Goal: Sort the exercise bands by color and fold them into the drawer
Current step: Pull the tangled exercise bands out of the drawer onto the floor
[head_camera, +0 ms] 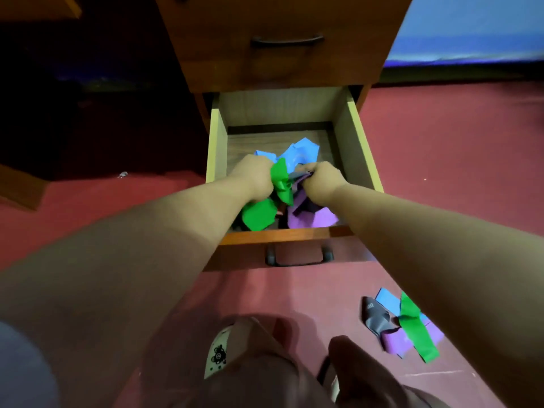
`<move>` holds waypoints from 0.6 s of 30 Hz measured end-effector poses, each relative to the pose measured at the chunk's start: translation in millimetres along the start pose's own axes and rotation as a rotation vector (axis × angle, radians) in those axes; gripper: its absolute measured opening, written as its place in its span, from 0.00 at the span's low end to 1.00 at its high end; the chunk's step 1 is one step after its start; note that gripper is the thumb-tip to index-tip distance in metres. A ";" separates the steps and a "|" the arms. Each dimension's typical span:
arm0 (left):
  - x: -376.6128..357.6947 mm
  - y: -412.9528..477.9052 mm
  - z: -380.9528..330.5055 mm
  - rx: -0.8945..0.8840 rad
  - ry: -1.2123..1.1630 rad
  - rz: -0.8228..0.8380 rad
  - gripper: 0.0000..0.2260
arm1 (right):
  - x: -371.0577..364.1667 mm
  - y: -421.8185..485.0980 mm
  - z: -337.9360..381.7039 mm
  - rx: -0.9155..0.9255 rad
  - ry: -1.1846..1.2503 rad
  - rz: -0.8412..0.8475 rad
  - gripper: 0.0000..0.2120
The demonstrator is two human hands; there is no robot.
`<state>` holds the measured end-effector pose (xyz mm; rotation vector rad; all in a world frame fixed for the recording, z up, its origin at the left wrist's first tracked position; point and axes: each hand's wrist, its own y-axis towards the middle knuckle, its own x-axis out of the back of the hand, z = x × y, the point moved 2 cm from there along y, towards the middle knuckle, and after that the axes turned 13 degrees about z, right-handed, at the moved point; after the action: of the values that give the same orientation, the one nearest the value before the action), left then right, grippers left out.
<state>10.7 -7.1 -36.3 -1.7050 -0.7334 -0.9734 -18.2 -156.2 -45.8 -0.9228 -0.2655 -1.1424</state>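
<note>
An open wooden drawer holds a tangle of exercise bands. My left hand grips a green band that hangs down to the drawer's front. My right hand grips a dark grey band beside it. Blue bands lie behind both hands, and a purple band lies at the front right of the drawer. On the floor at the lower right lies a second heap with a green band, a grey band, a blue band and a purple band.
The drawer belongs to a wooden cabinet with a shut upper drawer above it. Red carpet spreads to the right and left. The drawer's dark handle faces me. My knees and a patterned slipper fill the bottom of the view.
</note>
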 end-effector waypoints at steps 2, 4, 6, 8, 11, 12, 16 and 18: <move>12.5 -22.9 -8.8 0.001 -0.140 -0.124 0.10 | 8.1 -17.1 4.1 0.054 0.194 -0.107 0.19; 26.0 -46.7 -19.6 0.025 -0.253 -0.201 0.11 | 19.2 -37.4 9.2 0.095 0.325 -0.172 0.21; 40.7 -71.0 -34.7 0.010 -0.326 -0.251 0.11 | 36.4 -66.2 17.4 0.155 0.397 -0.213 0.24; 57.4 -88.4 -51.1 -0.023 -0.371 -0.296 0.11 | 52.6 -89.0 25.0 0.211 0.450 -0.230 0.22; 79.5 -111.2 -78.2 -0.054 -0.445 -0.389 0.13 | 81.1 -116.1 30.7 0.287 0.480 -0.352 0.21; 86.5 -117.7 -88.8 -0.068 -0.476 -0.413 0.14 | 91.0 -124.3 29.4 0.304 0.485 -0.388 0.20; 109.4 -139.9 -138.5 -0.157 -0.548 -0.462 0.15 | 127.0 -176.6 24.2 0.331 0.490 -0.526 0.21; 116.0 -145.8 -161.1 -0.185 -0.602 -0.492 0.14 | 140.2 -193.7 16.7 0.368 0.489 -0.588 0.22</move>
<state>-95.6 -110.6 160.2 -2.0553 -1.5515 -0.8641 -121.0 -257.4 145.7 -0.2154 -0.3406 -1.7463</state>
